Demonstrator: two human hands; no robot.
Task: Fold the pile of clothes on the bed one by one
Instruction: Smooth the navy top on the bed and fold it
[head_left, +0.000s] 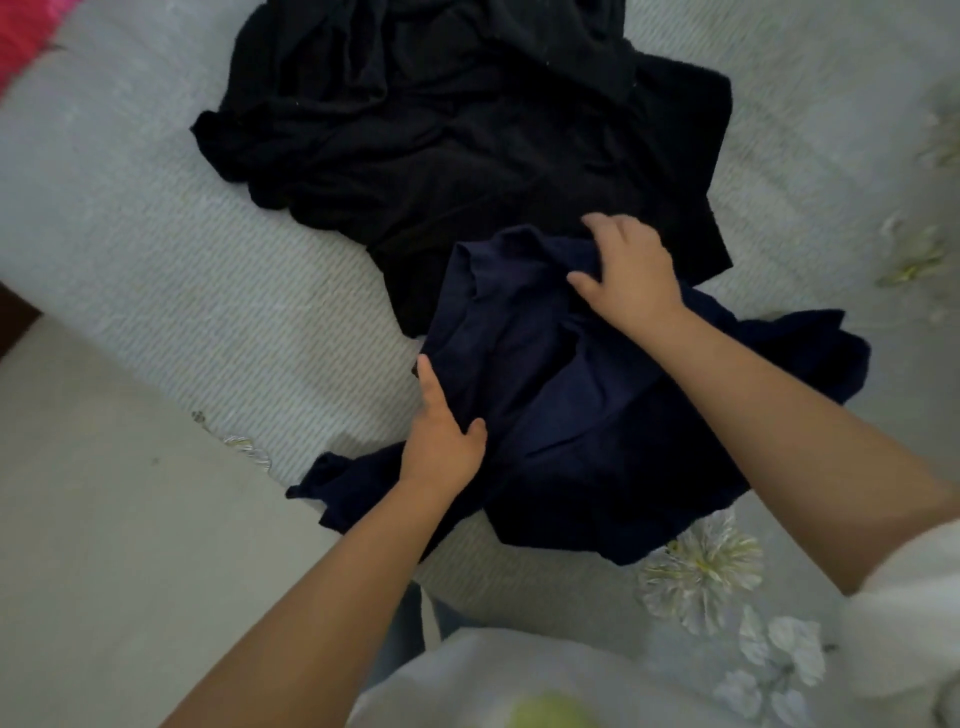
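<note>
A crumpled navy blue garment (582, 405) lies near the bed's front edge, partly overlapping a heap of black clothes (457, 130) behind it. My left hand (441, 436) holds the garment's left edge, thumb on top and fingers tucked under the cloth. My right hand (628, 270) grips the garment's upper part, with fabric bunched between thumb and fingers. One navy end (337, 488) trails past the bed's edge at the lower left.
The bed (182, 270) has a pale ribbed cover with flower prints (701, 571) at the right and front. Light floor (104, 545) lies to the left below the bed edge. A pink cloth (26, 36) shows at the top left corner.
</note>
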